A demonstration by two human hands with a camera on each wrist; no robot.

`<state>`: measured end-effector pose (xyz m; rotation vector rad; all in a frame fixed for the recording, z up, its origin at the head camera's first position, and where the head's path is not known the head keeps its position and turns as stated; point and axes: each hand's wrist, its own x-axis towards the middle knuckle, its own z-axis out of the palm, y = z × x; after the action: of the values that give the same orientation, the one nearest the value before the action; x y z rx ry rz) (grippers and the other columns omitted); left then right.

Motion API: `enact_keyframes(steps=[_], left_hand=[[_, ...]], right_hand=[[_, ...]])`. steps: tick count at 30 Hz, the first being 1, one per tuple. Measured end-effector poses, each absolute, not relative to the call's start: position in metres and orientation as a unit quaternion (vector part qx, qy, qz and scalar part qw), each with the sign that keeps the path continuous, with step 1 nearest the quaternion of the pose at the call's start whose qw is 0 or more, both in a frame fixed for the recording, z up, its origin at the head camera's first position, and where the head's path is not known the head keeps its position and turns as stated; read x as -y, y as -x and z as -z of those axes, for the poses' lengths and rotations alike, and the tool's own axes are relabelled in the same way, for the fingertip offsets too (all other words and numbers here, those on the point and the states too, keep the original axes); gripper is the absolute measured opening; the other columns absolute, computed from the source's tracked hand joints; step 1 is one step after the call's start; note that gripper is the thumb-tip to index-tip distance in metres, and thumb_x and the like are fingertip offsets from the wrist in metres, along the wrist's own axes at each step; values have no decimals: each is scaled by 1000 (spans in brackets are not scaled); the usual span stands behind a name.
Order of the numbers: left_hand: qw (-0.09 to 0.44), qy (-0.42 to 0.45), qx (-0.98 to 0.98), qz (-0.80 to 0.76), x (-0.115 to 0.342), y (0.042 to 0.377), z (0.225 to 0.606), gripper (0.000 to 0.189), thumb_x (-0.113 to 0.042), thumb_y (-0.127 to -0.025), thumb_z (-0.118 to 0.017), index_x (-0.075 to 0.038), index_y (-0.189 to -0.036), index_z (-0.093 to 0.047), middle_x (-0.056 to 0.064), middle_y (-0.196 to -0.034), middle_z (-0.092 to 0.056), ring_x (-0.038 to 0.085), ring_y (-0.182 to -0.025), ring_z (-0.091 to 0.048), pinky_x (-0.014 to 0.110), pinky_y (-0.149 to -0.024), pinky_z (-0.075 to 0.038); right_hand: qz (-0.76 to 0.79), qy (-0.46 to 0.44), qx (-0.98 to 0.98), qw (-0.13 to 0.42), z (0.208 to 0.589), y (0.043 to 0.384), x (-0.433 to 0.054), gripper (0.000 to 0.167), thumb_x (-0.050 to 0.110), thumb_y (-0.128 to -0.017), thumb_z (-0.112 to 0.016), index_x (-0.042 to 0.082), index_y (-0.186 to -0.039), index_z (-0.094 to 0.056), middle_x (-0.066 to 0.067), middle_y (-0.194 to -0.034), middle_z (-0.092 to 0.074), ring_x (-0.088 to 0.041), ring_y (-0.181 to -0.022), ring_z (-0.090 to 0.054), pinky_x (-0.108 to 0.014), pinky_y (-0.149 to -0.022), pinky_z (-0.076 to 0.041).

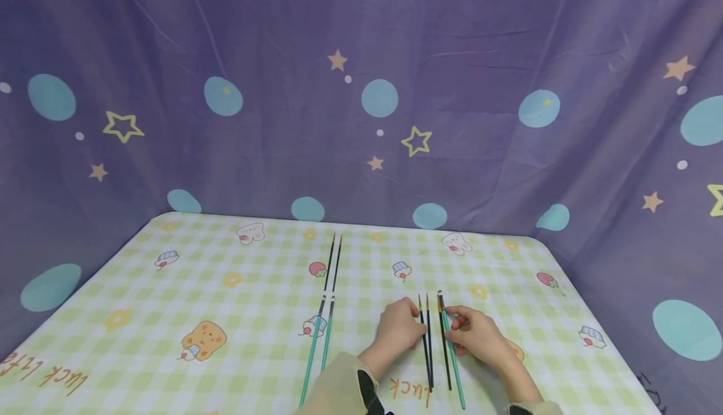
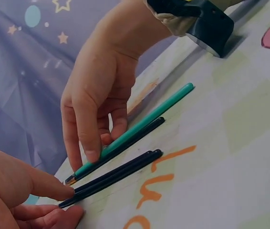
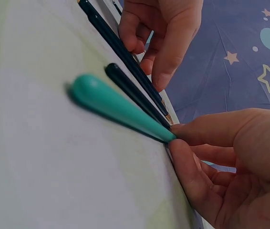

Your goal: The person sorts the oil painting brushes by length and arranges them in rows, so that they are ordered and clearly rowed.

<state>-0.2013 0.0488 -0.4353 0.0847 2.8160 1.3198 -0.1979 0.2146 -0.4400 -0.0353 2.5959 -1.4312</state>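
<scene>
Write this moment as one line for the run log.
left hand: touches black brush | right hand: pinches green brush | rest: other brushes on table

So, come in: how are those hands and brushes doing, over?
Left hand on dark pair. Right hand pinches green brush, dark one beside it. Four more brushes off left. Nothing seen blocking.

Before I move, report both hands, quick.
Left hand: touching a black brush; whether it grips cannot be told.
Right hand: closed, pinching the green brush.
</scene>
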Motion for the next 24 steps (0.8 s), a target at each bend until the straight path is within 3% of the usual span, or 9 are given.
enact_keyframes(steps=[13, 24], left_hand=[[10, -8, -926, -378, -54, 207, 436, 21, -13, -67, -72, -9, -77, -53, 1, -68, -54, 16, -58, -50, 27, -51, -39], [-29, -19, -946, -322, -58, 205, 430, 17, -10, -69, -69, -10, -67, -52, 2, -65, -48, 17, -54, -45, 31, -48, -37]], right_hand=[[483, 15, -871, 90, 440, 197, -216, 49, 5, -77, -67, -1, -123, -51, -6, -81, -52, -16, -63, -59, -28, -52, -52], [479, 9, -873, 88, 441, 198, -214, 49, 5, -77, -67, 0, -123, -52, -6, -81, -52, -15, -62, -58, -28, -51, -52]])
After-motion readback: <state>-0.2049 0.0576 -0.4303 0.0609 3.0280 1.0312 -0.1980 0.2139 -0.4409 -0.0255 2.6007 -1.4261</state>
